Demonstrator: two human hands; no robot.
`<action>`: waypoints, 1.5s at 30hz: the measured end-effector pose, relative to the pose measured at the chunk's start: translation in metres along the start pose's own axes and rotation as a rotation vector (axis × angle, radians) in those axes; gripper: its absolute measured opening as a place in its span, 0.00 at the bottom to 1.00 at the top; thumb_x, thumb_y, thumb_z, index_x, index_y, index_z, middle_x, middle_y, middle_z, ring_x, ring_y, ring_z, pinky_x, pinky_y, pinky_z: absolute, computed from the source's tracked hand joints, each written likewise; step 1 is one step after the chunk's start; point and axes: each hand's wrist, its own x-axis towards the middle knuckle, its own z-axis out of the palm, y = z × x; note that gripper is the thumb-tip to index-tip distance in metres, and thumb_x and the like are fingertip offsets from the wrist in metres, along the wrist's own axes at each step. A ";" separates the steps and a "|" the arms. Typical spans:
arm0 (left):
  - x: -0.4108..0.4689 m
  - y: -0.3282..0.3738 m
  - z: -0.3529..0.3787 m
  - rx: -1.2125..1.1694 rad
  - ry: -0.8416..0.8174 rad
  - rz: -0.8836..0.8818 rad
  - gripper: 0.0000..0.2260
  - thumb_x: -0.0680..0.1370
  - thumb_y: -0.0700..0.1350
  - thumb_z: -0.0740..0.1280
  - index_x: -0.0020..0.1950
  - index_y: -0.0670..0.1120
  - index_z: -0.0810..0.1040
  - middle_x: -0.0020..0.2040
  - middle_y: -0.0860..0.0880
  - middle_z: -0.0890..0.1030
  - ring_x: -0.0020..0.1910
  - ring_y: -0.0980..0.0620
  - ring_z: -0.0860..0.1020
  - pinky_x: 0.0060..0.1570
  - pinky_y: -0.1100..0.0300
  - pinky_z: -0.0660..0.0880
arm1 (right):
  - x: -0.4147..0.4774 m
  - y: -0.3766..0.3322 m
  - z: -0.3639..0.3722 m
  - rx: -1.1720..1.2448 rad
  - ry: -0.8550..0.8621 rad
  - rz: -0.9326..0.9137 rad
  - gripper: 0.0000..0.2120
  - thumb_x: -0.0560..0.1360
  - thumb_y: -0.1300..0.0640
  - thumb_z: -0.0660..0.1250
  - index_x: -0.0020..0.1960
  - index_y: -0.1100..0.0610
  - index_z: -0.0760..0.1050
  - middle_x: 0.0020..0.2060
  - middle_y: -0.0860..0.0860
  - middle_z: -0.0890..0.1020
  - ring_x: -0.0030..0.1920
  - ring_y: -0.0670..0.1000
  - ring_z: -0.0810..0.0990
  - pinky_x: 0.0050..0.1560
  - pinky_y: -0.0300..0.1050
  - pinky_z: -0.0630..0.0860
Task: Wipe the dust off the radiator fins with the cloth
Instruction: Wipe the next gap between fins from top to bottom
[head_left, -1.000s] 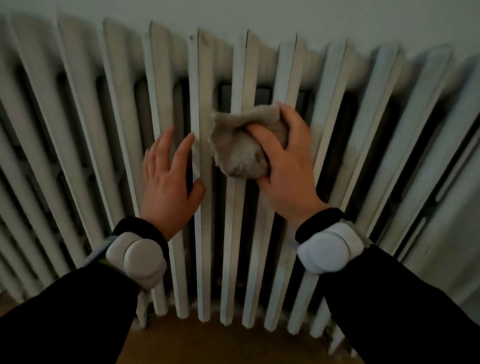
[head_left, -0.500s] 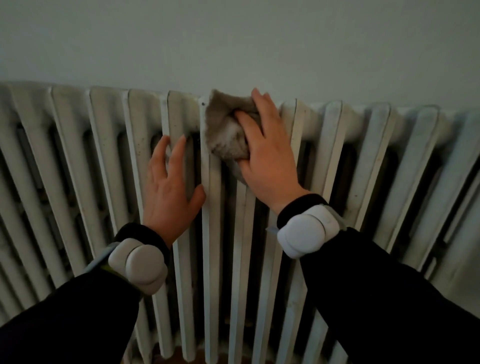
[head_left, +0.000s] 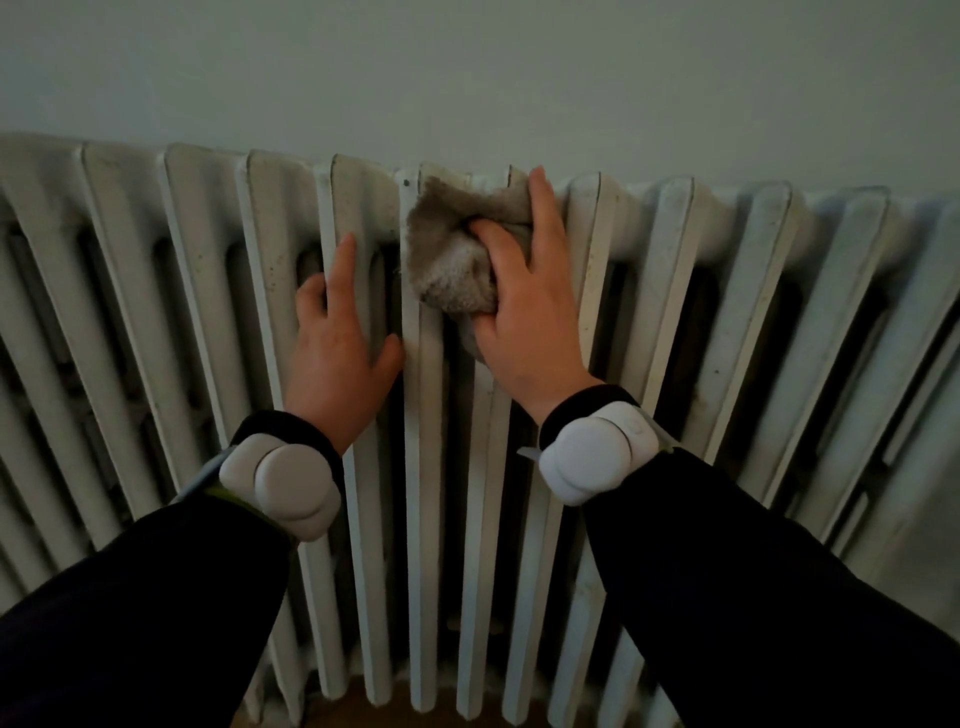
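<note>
A white ribbed radiator spans the whole width, its fins speckled with dark dust. A bunched beige-grey cloth is pressed against the top of the middle fins. My right hand grips the cloth, fingers spread over it, fingertips reaching the radiator's top edge. My left hand lies flat on the fins just left of the cloth, fingers apart, holding nothing. Both wrists carry white bands over dark sleeves.
A plain pale wall rises above the radiator. A strip of brown floor shows below the fins' lower ends.
My right hand has carried the cloth up from the fins' middle to their top. The left hand has stayed flat on the fins beside it. The view has tilted upward.
</note>
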 end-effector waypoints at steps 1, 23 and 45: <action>-0.001 0.001 0.000 -0.004 -0.007 -0.002 0.38 0.76 0.41 0.67 0.78 0.52 0.47 0.74 0.39 0.56 0.65 0.42 0.67 0.57 0.63 0.60 | 0.000 0.001 0.000 0.005 0.002 0.002 0.19 0.72 0.63 0.69 0.62 0.63 0.75 0.72 0.68 0.57 0.73 0.65 0.57 0.71 0.58 0.62; 0.001 -0.001 -0.012 -0.072 -0.146 0.008 0.37 0.76 0.45 0.69 0.71 0.66 0.45 0.75 0.39 0.52 0.70 0.43 0.62 0.62 0.62 0.58 | -0.003 -0.007 -0.003 -0.009 -0.036 0.088 0.19 0.69 0.63 0.74 0.59 0.63 0.76 0.72 0.68 0.57 0.74 0.63 0.57 0.72 0.56 0.61; 0.006 -0.016 -0.001 -0.060 -0.024 0.016 0.31 0.76 0.40 0.68 0.74 0.59 0.60 0.70 0.40 0.64 0.58 0.40 0.74 0.62 0.46 0.72 | -0.004 0.001 -0.006 0.175 -0.042 0.047 0.17 0.70 0.65 0.73 0.58 0.63 0.77 0.73 0.67 0.57 0.74 0.62 0.57 0.73 0.54 0.59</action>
